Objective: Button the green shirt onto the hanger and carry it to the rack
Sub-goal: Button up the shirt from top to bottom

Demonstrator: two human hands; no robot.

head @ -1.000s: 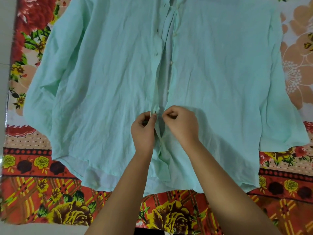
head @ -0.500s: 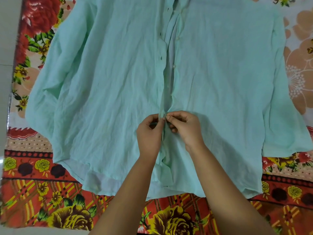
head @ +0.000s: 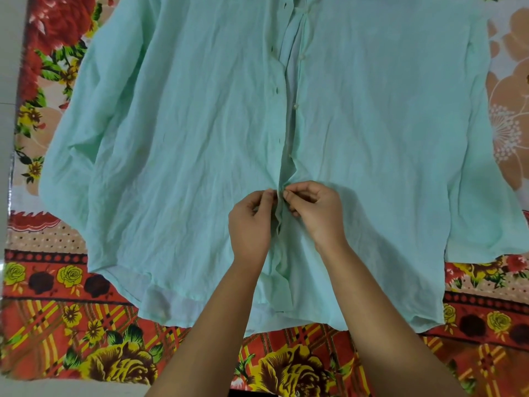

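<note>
A pale green shirt (head: 177,133) lies flat, front up, on a flowered bedspread, its sleeves spread to both sides. Its front placket runs down the middle, open higher up with small white buttons (head: 294,105) on the right edge and buttonholes on the left edge. My left hand (head: 251,224) pinches the left placket edge low on the shirt. My right hand (head: 316,214) pinches the right edge against it, fingertips almost touching. The button between them is hidden by my fingers. No hanger shows; the collar is cut off at the top.
The bedspread (head: 71,333) is red and orange with yellow roses, and peach flowers at the right (head: 506,110). A pale floor strip (head: 8,81) runs along the left edge and the bottom left corner.
My fingertips have closed together on the two placket edges, which were slightly apart before. The view has tilted, so the shirt and hands sit a little lower in frame.
</note>
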